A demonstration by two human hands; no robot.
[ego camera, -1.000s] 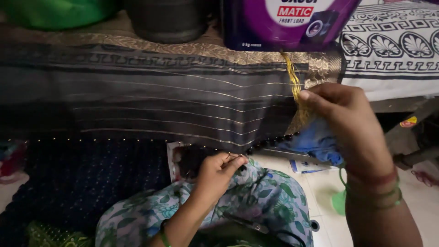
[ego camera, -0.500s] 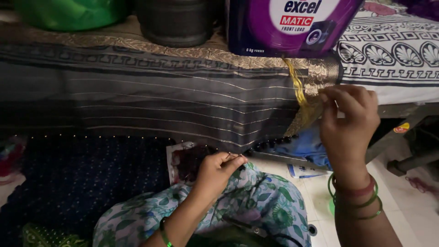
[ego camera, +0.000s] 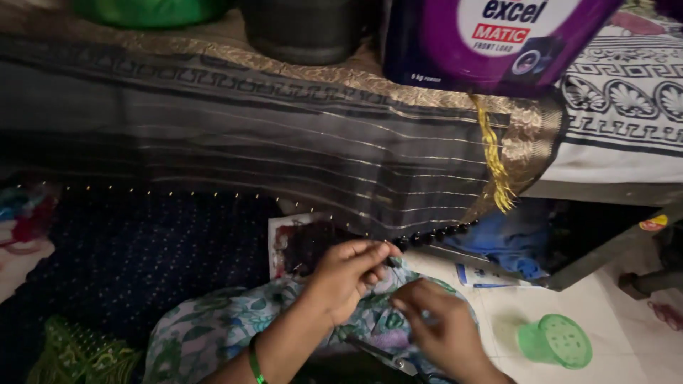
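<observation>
The dark draped cloth (ego camera: 284,156) looks thin and faintly sheeny, edged with woven metallic-gold trim. The string of beads (ego camera: 434,235) is dark and glossy. The purple bag (ego camera: 491,43) is shiny plastic; the green cup (ego camera: 556,341) is translucent plastic.

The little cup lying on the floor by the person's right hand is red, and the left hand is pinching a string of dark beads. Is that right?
Not quite. The little cup on the floor is green, not red; the head view shows it lying near the right hand. The rest holds: the left hand pinches the end of the string of dark beads.
</observation>
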